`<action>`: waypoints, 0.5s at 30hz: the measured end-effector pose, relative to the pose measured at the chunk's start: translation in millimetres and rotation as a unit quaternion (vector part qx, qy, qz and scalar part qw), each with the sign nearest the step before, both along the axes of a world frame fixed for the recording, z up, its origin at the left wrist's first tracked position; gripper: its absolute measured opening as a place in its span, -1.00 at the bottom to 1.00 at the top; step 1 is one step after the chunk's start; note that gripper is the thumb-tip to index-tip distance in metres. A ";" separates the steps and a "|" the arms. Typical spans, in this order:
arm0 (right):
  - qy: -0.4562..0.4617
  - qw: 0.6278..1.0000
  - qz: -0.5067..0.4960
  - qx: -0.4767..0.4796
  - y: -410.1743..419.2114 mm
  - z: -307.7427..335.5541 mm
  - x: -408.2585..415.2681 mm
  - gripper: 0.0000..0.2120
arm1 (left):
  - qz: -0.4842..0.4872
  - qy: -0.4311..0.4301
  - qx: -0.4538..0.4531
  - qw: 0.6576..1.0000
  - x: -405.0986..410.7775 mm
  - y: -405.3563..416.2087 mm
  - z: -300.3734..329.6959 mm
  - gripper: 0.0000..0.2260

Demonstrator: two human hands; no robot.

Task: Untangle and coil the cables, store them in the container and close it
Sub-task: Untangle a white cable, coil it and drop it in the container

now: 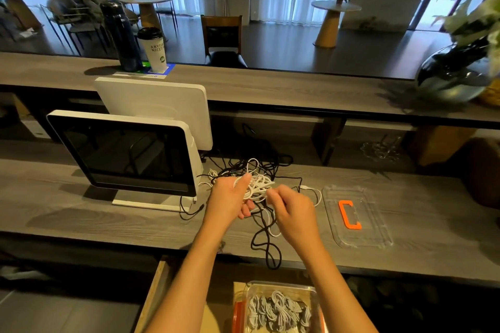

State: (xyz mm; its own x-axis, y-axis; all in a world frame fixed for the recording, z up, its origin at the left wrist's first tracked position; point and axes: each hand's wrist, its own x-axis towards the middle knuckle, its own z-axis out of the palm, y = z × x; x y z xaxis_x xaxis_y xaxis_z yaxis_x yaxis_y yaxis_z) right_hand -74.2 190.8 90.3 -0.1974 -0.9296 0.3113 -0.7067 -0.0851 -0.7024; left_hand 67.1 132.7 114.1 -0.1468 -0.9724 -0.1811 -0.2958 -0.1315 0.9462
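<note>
Left hand (230, 199) grips white cable bundle (258, 186); right hand (290, 211) pinches a strand at its 4 o'clock. Black cable (266, 246) trails toward 6; clear lid (357, 216) at 3.

We count two hands (230, 199), two screens (127, 154), one clear container (278, 305), one lid (357, 216), two round tables (335, 5).

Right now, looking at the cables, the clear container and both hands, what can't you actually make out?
Head view only:
- Clear plastic container of coiled white cables: cut off by the bottom edge, so its fill is unknown.
- Left hand: its back hides the fingers' grip on the tangled white cable bundle.
- Right hand: fingertips curl out of sight.
- Black cable: ends lost in the tangle.
</note>
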 end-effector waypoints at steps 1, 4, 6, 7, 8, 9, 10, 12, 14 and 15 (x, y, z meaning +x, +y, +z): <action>-0.049 0.999 -0.012 0.004 -1.0 0.2 -1.7 -0.64 | -0.025 0.001 0.005 1.000 1.1 0.0 1.0 -0.67; -0.135 0.990 -0.038 0.025 -1.2 2.0 -3.0 -0.62 | -0.078 -0.012 0.007 0.997 2.0 2.0 3.7 -0.70; -0.169 0.984 -0.047 0.024 -0.1 1.3 -2.4 -0.61 | -0.115 -0.028 0.010 0.993 4.1 2.8 4.5 -0.70; -0.181 0.982 -0.050 0.021 0.5 0.5 -2.5 -0.61 | -0.130 -0.029 0.012 0.991 6.0 2.8 4.9 -0.71; -0.193 0.980 -0.052 0.020 0.4 -0.2 -3.2 -0.61 | -0.138 -0.020 0.014 0.990 8.2 2.9 5.4 -0.73; -0.209 0.976 -0.052 0.020 0.5 -0.4 -4.2 -0.62 | -0.136 0.000 0.017 0.991 9.7 3.1 5.3 -0.74; -0.223 0.973 -0.051 0.021 0.1 -1.1 -5.4 -0.62 | -0.119 0.030 0.024 0.992 10.3 3.4 5.5 -0.76; -0.240 0.969 -0.044 0.034 -0.6 -1.5 -6.8 -0.62 | -0.056 0.102 0.042 0.992 8.8 3.8 5.6 -0.77; -0.256 0.964 -0.030 0.067 -1.6 -2.8 -5.6 -0.61 | 0.015 0.148 0.055 0.987 5.3 3.2 5.2 -0.79; -0.274 0.957 -0.020 0.087 -1.9 -3.6 -5.0 -0.62 | 0.046 0.160 0.057 0.984 3.2 2.7 4.6 -0.79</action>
